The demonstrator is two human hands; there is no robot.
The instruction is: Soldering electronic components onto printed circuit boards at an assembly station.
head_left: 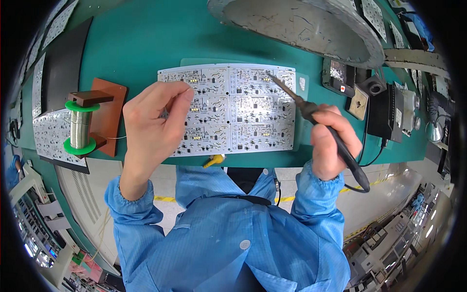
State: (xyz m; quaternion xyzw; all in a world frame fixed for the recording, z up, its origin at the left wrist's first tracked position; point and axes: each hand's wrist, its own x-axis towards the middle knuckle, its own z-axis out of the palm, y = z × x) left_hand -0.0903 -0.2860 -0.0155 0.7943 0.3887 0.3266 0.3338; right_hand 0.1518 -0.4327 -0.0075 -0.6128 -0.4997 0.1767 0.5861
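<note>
A white panel of printed circuit boards (238,109) lies on the green bench mat, dotted with small black and yellowish parts. My right hand (334,138) grips a soldering iron (304,104) by its black handle, and the iron's tip is over the panel's upper right part. My left hand (158,119) is pinched, thumb against forefinger, above the panel's left side. Thin solder wire (116,137) runs from a green-flanged spool (80,127) to behind this hand; the wire's end at the fingertips is too small to make out.
The spool sits on a brown stand (108,92) at the left, beside black boards (61,73) and another circuit panel (51,136). A large grey metal hood (311,29) overhangs the far side. At right are a sponge tray (357,102) and a black box (386,114) with a cable.
</note>
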